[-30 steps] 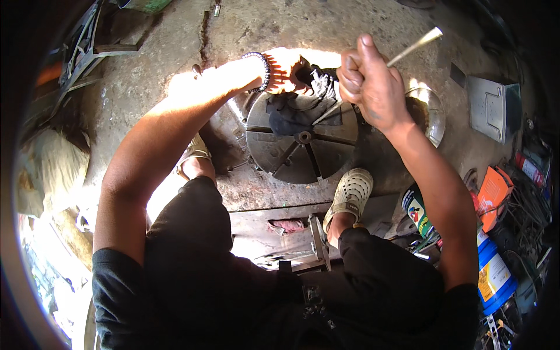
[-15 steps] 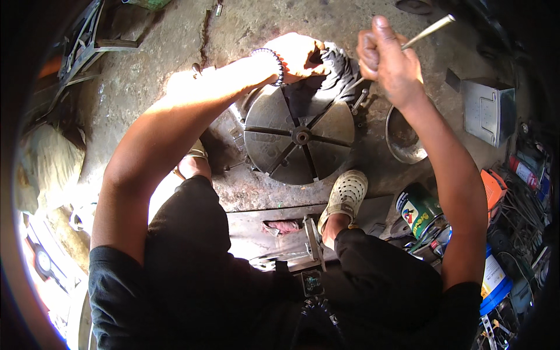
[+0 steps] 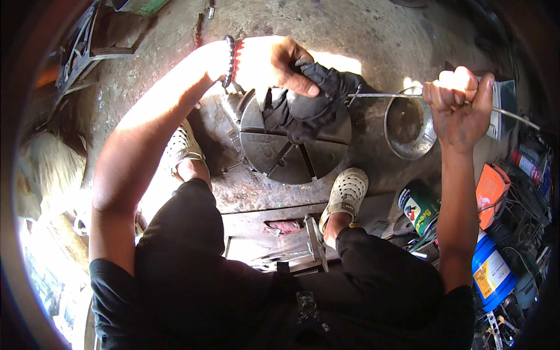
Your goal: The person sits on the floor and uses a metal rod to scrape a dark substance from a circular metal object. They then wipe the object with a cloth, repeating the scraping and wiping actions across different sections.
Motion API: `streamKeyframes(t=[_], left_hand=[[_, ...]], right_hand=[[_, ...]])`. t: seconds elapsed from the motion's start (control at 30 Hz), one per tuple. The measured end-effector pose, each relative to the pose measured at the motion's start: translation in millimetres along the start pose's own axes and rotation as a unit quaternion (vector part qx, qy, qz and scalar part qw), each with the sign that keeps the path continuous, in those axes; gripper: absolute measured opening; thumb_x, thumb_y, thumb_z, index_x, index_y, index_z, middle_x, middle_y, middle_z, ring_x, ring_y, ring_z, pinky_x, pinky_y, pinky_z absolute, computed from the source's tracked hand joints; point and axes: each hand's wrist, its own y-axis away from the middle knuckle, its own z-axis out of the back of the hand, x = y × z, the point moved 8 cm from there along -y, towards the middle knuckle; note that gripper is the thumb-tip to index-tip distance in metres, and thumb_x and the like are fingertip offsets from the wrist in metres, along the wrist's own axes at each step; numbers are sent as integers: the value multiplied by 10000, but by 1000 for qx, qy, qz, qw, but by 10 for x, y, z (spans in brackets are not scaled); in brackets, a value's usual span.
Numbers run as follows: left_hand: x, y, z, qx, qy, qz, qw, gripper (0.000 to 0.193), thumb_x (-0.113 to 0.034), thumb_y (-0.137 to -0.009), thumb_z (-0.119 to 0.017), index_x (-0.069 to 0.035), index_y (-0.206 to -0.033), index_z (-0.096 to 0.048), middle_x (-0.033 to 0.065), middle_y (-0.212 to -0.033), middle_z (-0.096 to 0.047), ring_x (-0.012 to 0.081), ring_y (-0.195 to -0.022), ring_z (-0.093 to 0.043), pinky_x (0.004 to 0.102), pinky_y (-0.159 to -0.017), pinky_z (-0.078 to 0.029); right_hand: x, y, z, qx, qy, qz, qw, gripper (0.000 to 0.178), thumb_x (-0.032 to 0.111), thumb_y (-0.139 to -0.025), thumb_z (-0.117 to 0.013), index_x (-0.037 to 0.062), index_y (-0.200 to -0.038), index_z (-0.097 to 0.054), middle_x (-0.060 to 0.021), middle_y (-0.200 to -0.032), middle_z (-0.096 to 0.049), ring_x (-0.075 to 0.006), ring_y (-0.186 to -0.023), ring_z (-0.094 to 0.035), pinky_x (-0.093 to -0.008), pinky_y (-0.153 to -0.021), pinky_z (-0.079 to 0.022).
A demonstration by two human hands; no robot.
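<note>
My left hand [image 3: 271,63], with a beaded bracelet at the wrist, is closed around a bunched black cloth [image 3: 324,96]. A thin metal rod [image 3: 382,95] runs nearly level from the cloth to my right hand [image 3: 458,102], which is clenched around it. The rod's tail sticks out past that hand to the right. Whether the rod's left end lies inside the cloth is hidden. Below the cloth, a round slotted metal faceplate [image 3: 277,156] lies on the ground, its upper part and centre covered from sight by the cloth.
A round metal pan [image 3: 391,125] lies right of the faceplate, with a grey metal box [image 3: 506,108] beyond it. A green can [image 3: 429,204], an orange case [image 3: 491,192] and a blue bucket [image 3: 484,291] stand at right among cluttered cables. My feet flank the faceplate.
My right hand has moved right and downward, and the rod has swung from slanting to nearly level. My left hand has shifted left, bringing the cloth over the faceplate's centre.
</note>
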Motion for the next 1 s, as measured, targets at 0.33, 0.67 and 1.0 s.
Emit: streamKeyframes(t=[0.33,0.67,1.0], left_hand=[[1094,-468,-115,-71,-75,21,994,370,-348,-826,-724,-19,-981,-653,110,-836,-697,185,-709,-596,332,-687,-484],[688,-528,-211,-54,40,50,996,92,-76,-843,-682,-47,-927,-659,14,-740,-660,71,-689,-525,246,-615,-459],[447,-571,-27,-89,-276,80,954,448,-414,-817,-677,20,-924,-642,192,-773,-663,346,-681,-612,393,-640,-488]], right_hand=[[-415,415,-203,-27,-4,17,999,645,617,-995,-205,107,-621,-334,8,-577,-260,-132,-533,-244,-294,-546,-258],[-902,300,-380,77,133,-6,988,647,583,-1002,-285,81,-594,-287,12,-557,-243,-104,-510,-219,-290,-497,-183],[-738,201,-357,94,185,55,977,657,568,-1003,-328,63,-584,-302,9,-535,-266,-106,-486,-248,-284,-470,-195]])
